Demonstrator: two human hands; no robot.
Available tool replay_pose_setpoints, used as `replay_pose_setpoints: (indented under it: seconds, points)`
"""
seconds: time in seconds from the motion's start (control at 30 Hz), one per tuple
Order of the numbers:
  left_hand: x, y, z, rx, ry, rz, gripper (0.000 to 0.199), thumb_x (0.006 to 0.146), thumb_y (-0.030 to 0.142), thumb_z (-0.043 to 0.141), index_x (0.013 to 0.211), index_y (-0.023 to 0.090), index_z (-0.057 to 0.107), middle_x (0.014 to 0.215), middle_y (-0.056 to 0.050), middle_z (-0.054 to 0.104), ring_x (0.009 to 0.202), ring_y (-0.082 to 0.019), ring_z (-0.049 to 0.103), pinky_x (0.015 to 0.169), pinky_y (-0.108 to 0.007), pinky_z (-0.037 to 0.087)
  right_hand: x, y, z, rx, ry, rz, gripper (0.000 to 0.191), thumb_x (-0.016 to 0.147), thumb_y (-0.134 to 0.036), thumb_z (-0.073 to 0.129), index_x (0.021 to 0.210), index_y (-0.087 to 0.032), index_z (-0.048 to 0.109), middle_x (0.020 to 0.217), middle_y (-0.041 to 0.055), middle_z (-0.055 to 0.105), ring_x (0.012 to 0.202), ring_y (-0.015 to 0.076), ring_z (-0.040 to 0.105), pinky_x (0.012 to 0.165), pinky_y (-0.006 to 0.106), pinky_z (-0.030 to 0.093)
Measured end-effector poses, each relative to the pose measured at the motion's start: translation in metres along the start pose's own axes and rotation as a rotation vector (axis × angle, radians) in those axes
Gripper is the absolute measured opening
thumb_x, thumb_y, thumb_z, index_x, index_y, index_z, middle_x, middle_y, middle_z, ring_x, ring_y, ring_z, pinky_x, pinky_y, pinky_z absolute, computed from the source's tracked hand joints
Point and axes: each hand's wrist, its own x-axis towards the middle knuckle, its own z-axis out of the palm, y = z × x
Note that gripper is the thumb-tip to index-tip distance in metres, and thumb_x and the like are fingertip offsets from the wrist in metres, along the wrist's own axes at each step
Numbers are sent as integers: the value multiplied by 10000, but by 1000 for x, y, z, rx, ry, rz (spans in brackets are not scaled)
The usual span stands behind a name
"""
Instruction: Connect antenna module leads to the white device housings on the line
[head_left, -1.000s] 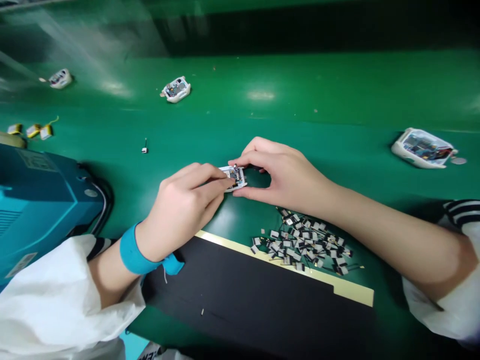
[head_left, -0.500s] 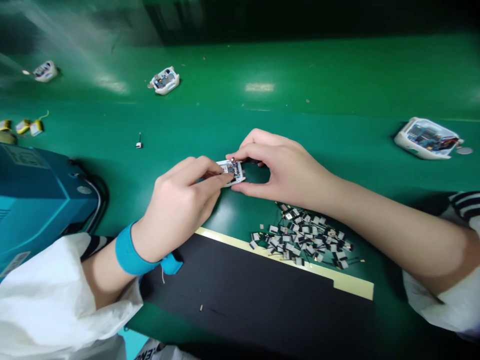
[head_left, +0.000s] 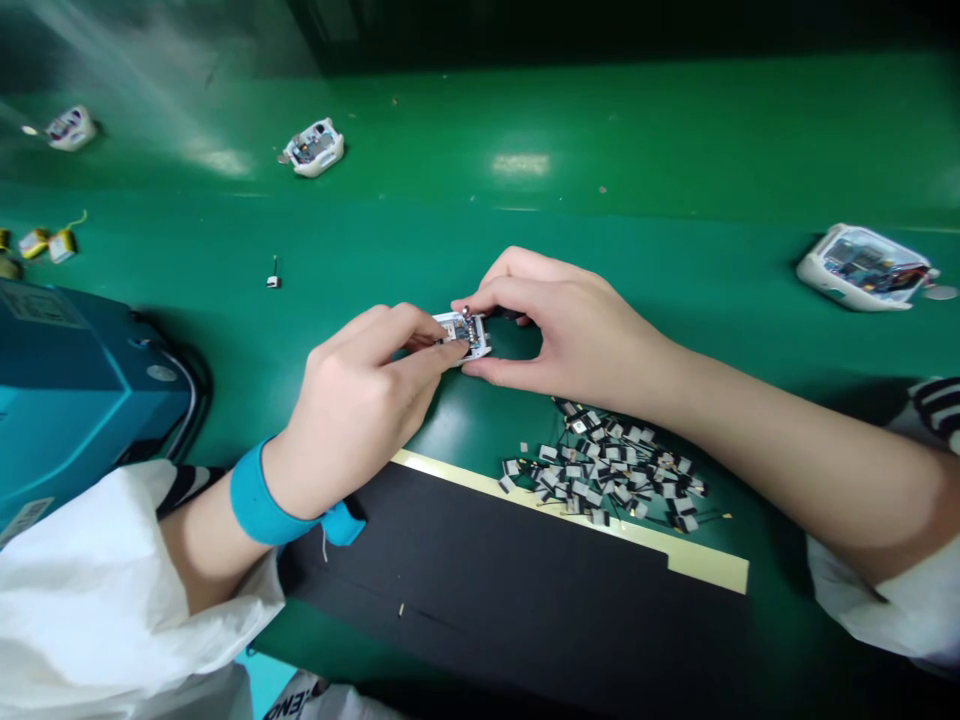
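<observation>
Small white casing [head_left: 475, 351] exposes its circuit board [head_left: 463, 329].

Bare hands, pair: left hand [head_left: 352, 415] curled, right hand [head_left: 577, 325] arched, fingertips [head_left: 442, 350] nearly meeting, forearms angled inward.

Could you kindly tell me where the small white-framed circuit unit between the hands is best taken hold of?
I would pinch the small white-framed circuit unit by its white rim, from either end, as the left hand and right hand do. The exposed circuit board and upright post fill the middle, so the rim looks safest.
</observation>
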Motion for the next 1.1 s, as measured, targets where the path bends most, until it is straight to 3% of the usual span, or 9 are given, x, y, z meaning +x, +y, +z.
replay_pose_setpoints:
  seconds: [0.47,0.87,1.1]
  points:
    - [0,2,0,-11,-4,-13,199,832,218,424,892,228,613,868,-21,602,783,-137,573,675,-258,477,0,-1,-1,-12,-9,15,297,687,-381,570,916,-194,590,865,-9,523,815,137,535,692,258,396]
    - [0,1,1,6,23,-5,186,837,225,435,885,218,615,850,-27,608,753,-143,571,643,-248,453,-2,0,-3,-11,-45,-37,328,704,-355,586,965,-159,554,929,52,525,826,173,505,702,313,410]
    - [2,2,2,-11,55,13,230,852,239,411,853,194,637,807,-27,608,749,-135,564,635,-239,457,-7,8,-15,-10,97,-110,279,883,-265,306,941,-139,548,949,52,496,925,150,484,820,331,400]
